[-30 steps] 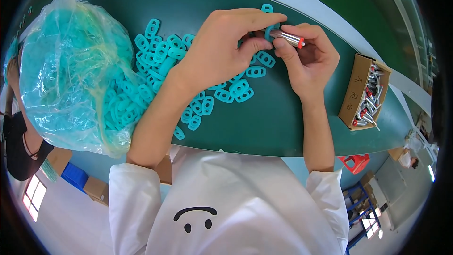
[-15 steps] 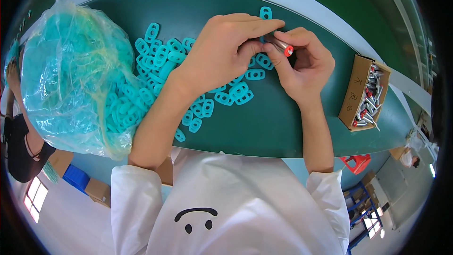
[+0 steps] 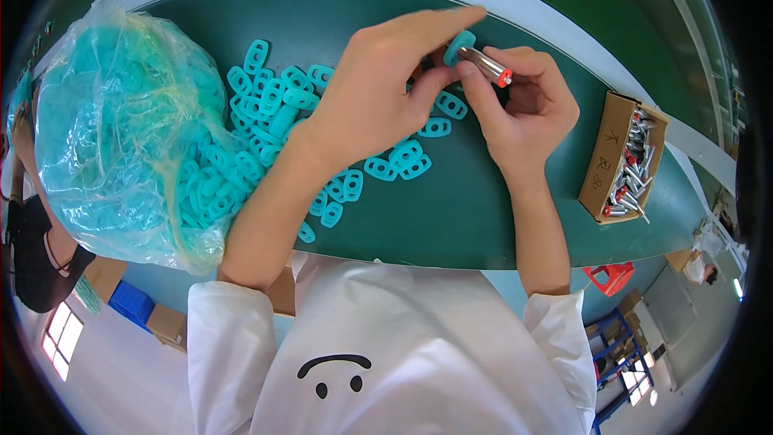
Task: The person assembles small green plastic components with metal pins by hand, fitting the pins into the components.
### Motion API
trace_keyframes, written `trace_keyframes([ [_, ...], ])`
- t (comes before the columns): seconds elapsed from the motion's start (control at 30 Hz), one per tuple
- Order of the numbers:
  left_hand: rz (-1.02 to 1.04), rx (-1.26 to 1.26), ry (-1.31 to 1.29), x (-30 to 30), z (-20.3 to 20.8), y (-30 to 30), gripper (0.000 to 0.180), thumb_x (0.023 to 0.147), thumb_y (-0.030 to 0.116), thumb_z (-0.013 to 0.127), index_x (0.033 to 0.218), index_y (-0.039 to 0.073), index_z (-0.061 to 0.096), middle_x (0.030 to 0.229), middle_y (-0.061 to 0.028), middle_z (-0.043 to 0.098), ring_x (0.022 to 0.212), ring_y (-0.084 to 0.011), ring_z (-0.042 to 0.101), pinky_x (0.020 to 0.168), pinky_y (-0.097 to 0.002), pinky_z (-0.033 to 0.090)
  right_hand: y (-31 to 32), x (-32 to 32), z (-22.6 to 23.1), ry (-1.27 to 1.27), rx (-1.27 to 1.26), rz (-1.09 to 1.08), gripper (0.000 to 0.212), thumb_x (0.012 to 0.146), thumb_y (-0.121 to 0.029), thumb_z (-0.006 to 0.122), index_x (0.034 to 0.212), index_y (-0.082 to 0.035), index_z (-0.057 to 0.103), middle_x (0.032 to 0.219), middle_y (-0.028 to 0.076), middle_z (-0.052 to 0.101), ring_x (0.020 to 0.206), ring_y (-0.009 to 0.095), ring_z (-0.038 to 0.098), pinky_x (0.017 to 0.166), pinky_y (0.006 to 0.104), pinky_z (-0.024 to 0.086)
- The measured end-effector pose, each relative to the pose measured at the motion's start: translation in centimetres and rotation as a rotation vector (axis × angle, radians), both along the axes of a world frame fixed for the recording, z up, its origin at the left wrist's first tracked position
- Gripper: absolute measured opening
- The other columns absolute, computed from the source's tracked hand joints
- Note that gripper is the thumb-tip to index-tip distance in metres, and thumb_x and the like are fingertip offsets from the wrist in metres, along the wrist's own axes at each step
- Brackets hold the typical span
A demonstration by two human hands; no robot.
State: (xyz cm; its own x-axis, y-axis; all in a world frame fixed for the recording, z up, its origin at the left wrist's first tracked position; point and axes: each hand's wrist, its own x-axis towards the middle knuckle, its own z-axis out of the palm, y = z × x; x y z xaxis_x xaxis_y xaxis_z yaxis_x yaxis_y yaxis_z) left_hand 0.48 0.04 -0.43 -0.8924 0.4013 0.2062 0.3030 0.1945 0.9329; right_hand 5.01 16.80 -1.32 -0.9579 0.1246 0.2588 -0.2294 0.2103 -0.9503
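Observation:
My left hand [image 3: 394, 72] is closed at the left side of a small teal oval plastic piece [image 3: 460, 47], its index finger stretched out above. The piece sits against the far end of a shiny metal cylinder [image 3: 485, 66] with a red end cap. My right hand [image 3: 527, 105] pinches that cylinder between thumb and fingers, the red end tilted toward me. How far the cylinder goes into the piece is hidden. Several loose teal pieces [image 3: 404, 153], each with holes, lie on the green table under and beside my left forearm.
A clear plastic bag [image 3: 121, 137] full of teal pieces stands at the left, spilling onto the green table [image 3: 459, 217]. At the right is a cardboard box [image 3: 600, 165] of metal cylinders with red ends. Another person's arm [image 3: 52, 209] shows at the far left.
The teal piece now shows at the cylinder's far end between my hands, and more of the cylinder is visible. My left index finger has lifted; my right hand has shifted slightly right.

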Motion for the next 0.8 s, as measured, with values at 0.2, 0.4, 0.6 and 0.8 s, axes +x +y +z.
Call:
trace_keyframes([
  [0.2, 0.066, -0.002, 0.031, -0.4, 0.0, -0.3, 0.046, 0.071, -0.012, 0.073, 0.112, 0.007, 0.071, 0.094, -0.0064, 0.069, 0.076, -0.0167, 0.066, 0.064, -0.0259, 0.054, 0.0, 0.1, 0.1, 0.021, -0.002, -0.005, 0.024, 0.079, 0.012, 0.078, 0.098, 0.006, 0.065, 0.095, 0.012, 0.069, 0.085, 0.013, 0.066, 0.074, 0.0242, 0.054],
  [0.4, 0.047, -0.053, 0.208, -0.5, -0.9, -0.2, 0.043, 0.068, -0.012, 0.072, 0.107, 0.007, 0.073, 0.094, -0.0059, 0.068, 0.075, -0.0174, 0.065, 0.061, -0.0255, 0.053, -0.2, 0.1, -0.1, 0.09, 0.099, 0.007, 0.023, 0.078, 0.012, 0.08, 0.094, 0.006, 0.065, 0.09, 0.012, 0.071, 0.082, 0.013, 0.067, 0.073, 0.0249, 0.055],
  [0.6, 0.009, -0.034, 0.105, -0.5, 0.3, -0.2, 0.047, 0.068, -0.014, 0.07, 0.11, 0.007, 0.073, 0.093, -0.0063, 0.068, 0.074, -0.0172, 0.064, 0.064, -0.0264, 0.053, -0.3, 0.3, 0.1, 0.061, 0.12, -0.071, 0.023, 0.076, 0.011, 0.081, 0.091, 0.005, 0.065, 0.087, 0.011, 0.07, 0.078, 0.012, 0.066, 0.07, 0.023, 0.054],
  [0.8, 0.019, -0.059, 0.09, -0.5, -0.4, -0.4, 0.047, 0.071, -0.016, 0.065, 0.111, 0.006, 0.073, 0.088, -0.0072, 0.068, 0.071, -0.0176, 0.063, 0.066, -0.027, 0.053, -0.4, 0.2, 0.1, 0.082, 0.124, -0.057, 0.022, 0.076, 0.01, 0.081, 0.091, 0.004, 0.065, 0.083, 0.01, 0.069, 0.072, 0.009, 0.064, 0.063, 0.0208, 0.051],
])
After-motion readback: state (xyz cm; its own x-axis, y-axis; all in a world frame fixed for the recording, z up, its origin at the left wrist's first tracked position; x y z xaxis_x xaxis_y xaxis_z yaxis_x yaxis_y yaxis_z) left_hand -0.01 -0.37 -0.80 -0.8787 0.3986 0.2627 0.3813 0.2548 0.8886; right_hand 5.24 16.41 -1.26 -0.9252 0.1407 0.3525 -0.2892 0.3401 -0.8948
